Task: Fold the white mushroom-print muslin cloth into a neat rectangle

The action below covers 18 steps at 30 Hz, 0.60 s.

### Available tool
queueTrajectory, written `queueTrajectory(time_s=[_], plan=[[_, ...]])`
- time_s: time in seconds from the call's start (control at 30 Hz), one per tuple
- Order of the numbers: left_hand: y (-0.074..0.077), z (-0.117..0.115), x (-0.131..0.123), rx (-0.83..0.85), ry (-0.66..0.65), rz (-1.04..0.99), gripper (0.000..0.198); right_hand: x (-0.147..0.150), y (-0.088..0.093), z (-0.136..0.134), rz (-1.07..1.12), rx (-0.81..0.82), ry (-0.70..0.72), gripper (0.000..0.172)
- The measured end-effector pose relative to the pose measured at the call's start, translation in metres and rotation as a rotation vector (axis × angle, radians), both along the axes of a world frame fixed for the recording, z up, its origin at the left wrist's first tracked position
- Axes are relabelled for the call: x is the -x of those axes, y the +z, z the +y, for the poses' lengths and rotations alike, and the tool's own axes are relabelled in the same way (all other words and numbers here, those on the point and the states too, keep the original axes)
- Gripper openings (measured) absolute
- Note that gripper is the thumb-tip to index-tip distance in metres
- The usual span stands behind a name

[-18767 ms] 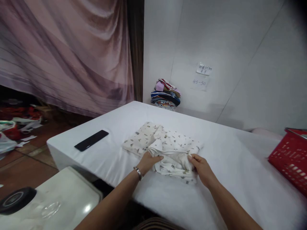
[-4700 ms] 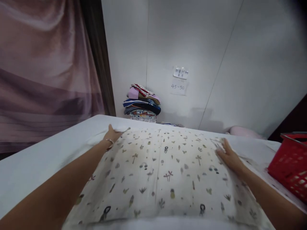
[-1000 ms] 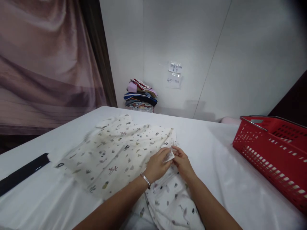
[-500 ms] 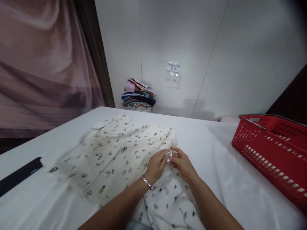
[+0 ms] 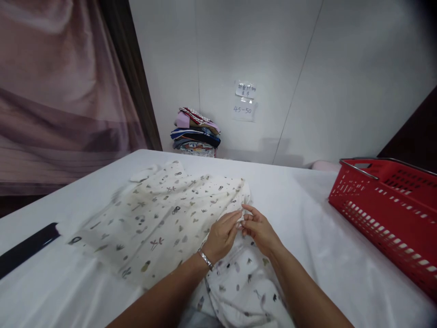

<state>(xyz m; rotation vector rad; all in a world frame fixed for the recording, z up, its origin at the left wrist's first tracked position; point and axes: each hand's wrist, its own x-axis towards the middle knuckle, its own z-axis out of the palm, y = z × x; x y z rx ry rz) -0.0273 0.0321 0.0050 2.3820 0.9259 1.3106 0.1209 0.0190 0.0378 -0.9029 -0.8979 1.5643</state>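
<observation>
A cream printed garment (image 5: pixel 164 223), patterned with small palm trees and pineapples, lies spread over the white table; its exact kind is hard to tell. Its right part is bunched and hangs toward me, below my wrists. My left hand (image 5: pixel 221 236), with a silver bracelet at the wrist, pinches a fold at the garment's right edge. Close beside it, the thumb and fingers of my right hand (image 5: pixel 262 231) grip the same gathered bit of cloth. The fingertips almost meet, and the small piece between them is mostly hidden.
A red plastic basket (image 5: pixel 382 218) with a metal handle stands at the right of the white table (image 5: pixel 287 187). Folded clothes (image 5: pixel 196 134) are stacked behind the far edge. A dark flat object (image 5: pixel 27 248) lies at the left. A pink curtain (image 5: pixel 58 91) hangs beyond.
Both hands stay at the same spot on the garment's edge. My fingers have shifted slightly around the pinched cloth, and the view has tilted a little.
</observation>
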Motion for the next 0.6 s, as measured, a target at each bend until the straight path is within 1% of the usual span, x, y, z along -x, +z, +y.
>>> queueTrajectory(time_s=[0.17,0.27,0.43,0.6], plan=[[0.002,-0.002,0.000,-0.061,-0.022,0.059,0.037,-0.001,-0.005,0.002,-0.068,0.007,-0.007,0.067],[0.003,-0.003,-0.001,-0.088,-0.013,0.085,0.039,-0.001,-0.005,0.002,-0.081,0.000,-0.006,0.071],[0.002,-0.003,0.000,-0.056,0.005,0.136,0.040,-0.002,0.002,-0.001,-0.056,0.011,0.017,0.077],[-0.003,-0.002,0.001,-0.010,0.022,0.100,0.041,-0.004,0.013,-0.004,-0.102,0.030,0.022,0.079]])
